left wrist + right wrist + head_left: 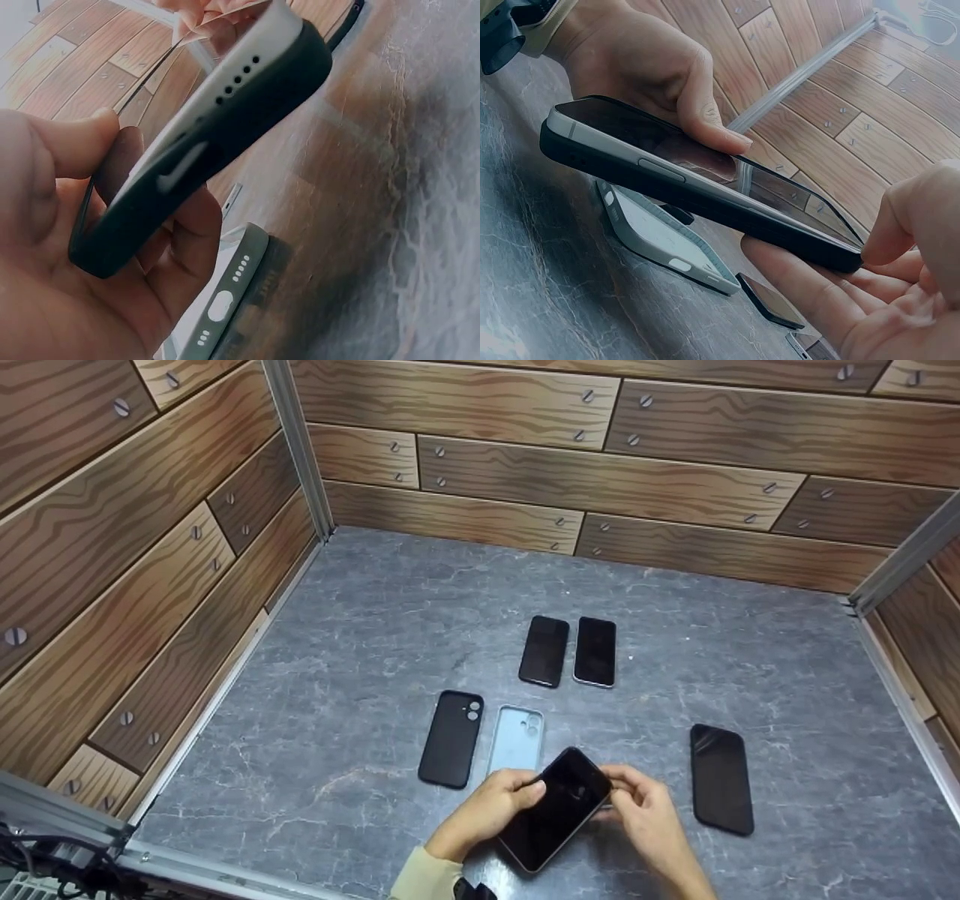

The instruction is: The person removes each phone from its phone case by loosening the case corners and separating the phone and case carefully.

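We've got the phone point(559, 814) near centre, riding proud of its black case point(705, 204). Left hand point(499, 810) grips both, right hand point(646, 814) pinches the right corner. Probably best we work edges evenly.

My left hand point(499, 802) partly hides the light-blue phone case point(517, 735) (the head view's bottom edge crops my right forearm point(681, 866)).

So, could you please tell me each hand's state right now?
Left hand: closed, holding the phone and dark case.
Right hand: closed, pinching their corner.
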Motion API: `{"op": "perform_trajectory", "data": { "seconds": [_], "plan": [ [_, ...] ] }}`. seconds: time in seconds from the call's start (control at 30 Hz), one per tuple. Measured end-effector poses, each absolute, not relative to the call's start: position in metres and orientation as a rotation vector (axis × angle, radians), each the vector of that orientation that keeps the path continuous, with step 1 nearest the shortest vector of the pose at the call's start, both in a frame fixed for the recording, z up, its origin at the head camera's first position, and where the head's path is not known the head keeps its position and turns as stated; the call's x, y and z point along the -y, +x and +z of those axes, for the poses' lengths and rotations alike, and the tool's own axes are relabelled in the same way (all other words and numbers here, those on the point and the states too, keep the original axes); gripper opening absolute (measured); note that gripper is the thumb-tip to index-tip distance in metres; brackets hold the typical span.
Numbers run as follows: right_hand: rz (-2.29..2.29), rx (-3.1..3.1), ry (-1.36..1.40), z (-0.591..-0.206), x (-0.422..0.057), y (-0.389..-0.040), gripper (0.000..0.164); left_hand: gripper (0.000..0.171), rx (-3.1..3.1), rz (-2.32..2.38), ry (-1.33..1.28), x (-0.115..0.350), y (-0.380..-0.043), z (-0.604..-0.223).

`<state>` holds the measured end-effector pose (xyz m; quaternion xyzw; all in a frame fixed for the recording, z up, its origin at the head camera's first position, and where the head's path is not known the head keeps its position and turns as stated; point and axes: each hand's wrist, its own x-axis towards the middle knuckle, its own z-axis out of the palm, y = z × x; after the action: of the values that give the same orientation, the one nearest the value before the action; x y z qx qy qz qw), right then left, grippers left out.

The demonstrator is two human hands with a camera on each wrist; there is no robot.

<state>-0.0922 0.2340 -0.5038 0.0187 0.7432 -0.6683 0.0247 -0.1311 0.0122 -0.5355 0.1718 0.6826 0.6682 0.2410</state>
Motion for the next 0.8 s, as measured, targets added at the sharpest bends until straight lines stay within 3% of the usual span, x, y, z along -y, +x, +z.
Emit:
{"op": "perform_trajectory", "data": {
  "seconds": [0.8],
  "plan": [
    [-2.389, -2.061, 0.014, -0.5030, -0.2332, -0.0949, 0.025, 0.043, -1.568, 1.927, 0.435, -0.0122, -0.1334, -0.5343]
  ]
}}
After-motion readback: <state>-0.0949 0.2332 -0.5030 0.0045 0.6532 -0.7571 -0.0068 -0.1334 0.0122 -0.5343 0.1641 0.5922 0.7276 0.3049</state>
